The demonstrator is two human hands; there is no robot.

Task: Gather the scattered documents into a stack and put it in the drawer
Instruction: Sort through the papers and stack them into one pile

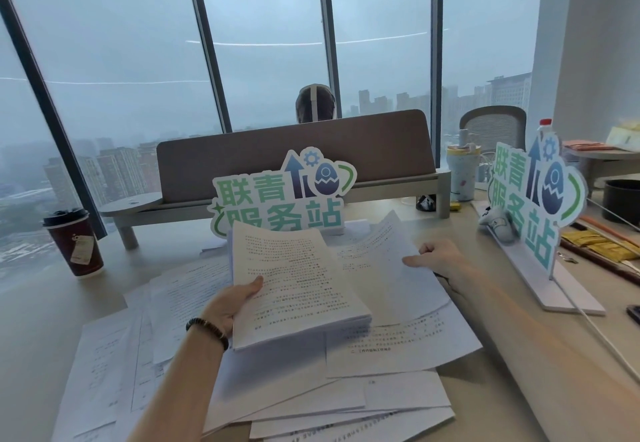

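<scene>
Left hand (230,306) grips the stack (298,286); right hand (438,258) pinches a sheet (381,268).

Floor-to-ceiling windows (263,43) at twelve o'clock, grey hazy city beyond. Beige desk (34,320); brown divider panel (294,161); mesh chair (493,130) at two o'clock.

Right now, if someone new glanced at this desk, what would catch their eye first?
Probably the thick stack of printed white pages held up at centre by the left hand, while the right hand pinches a loose printed sheet beside it. Behind stands a green-lettered cutout sign; more scattered white papers cover the beige desk below.
</scene>
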